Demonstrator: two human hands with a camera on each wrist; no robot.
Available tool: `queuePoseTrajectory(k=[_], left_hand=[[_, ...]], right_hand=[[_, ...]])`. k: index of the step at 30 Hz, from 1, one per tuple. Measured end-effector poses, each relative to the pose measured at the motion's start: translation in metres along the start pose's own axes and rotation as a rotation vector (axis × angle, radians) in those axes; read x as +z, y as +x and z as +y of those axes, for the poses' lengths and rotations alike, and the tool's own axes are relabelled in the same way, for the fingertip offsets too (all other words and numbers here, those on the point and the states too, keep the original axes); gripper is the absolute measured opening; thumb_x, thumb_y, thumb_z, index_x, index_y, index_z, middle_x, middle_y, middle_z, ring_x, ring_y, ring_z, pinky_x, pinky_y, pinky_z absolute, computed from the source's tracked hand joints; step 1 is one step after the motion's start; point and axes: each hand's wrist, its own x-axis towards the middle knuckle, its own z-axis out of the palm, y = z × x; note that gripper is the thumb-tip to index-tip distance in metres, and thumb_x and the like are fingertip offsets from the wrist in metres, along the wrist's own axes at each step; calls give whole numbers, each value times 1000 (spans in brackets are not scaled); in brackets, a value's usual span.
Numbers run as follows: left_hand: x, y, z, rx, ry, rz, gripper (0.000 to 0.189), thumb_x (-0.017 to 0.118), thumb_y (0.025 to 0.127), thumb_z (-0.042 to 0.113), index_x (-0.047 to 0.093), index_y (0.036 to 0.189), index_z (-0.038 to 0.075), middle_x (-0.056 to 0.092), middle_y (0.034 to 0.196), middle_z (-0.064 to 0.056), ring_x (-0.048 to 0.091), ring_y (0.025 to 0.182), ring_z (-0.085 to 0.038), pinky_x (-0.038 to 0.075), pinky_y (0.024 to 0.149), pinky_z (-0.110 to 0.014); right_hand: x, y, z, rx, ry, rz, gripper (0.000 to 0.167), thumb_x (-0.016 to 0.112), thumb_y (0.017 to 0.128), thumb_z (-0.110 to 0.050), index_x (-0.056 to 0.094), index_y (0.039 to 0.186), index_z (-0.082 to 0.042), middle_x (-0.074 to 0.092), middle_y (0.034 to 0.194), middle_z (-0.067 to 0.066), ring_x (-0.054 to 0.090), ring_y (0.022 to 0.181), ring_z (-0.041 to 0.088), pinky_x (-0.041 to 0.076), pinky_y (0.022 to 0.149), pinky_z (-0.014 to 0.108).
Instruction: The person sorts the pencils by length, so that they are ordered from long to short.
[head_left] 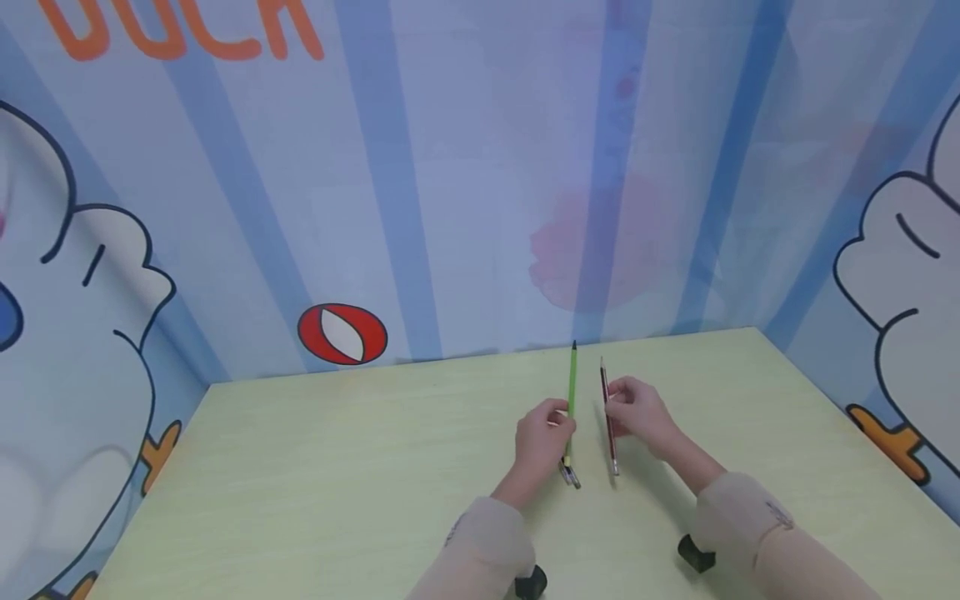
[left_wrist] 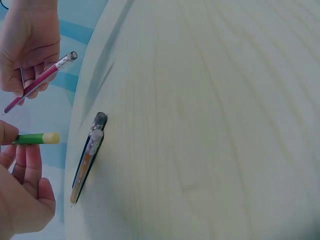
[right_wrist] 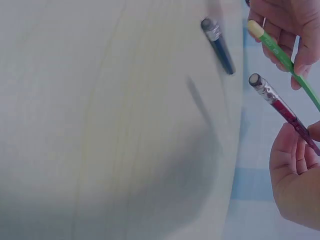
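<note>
A green pencil [head_left: 573,375] with a pale yellow end stands nearly upright above the table, pinched between the thumb and fingers of my left hand [head_left: 538,435]. To its right, my right hand [head_left: 642,413] pinches a dark red pencil [head_left: 606,408], its eraser end pointing down in a silvery ferrule. The two pencils are apart, roughly side by side. Below the left hand, at least two more pencils [left_wrist: 90,157] lie close together on the table, one dark and one orange-brown. Only a dark blue pencil [right_wrist: 220,47] of these shows in the right wrist view.
The pale wooden table [head_left: 337,483] reaches back to a blue striped cloth backdrop [head_left: 480,183] with cartoon figures. A black block-shaped object [head_left: 696,553] is by the right sleeve, and a similar black object [head_left: 531,582] is by the left sleeve.
</note>
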Motion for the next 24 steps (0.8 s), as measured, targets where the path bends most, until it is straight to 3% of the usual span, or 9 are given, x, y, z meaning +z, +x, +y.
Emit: queuePoseTrajectory(k=[12, 24], left_hand=[[-22, -10, 5, 24, -23, -82, 22, 59, 78, 16, 61, 100, 10, 62, 82, 2, 51, 67, -5, 43, 58, -18], [-39, -26, -2, 65, -50, -192, 22, 62, 78, 16, 60, 99, 7, 63, 85, -3, 60, 71, -8, 48, 62, -19]], right_hand=[[16, -16, -18, -47, 192, -91, 31, 47, 81, 3, 38, 110, 11, 54, 77, 0, 55, 65, 9, 52, 62, 31], [34, -25, -21, -77, 232, -179, 26, 48, 82, 3, 41, 107, 7, 53, 77, 1, 57, 66, 11, 52, 61, 31]])
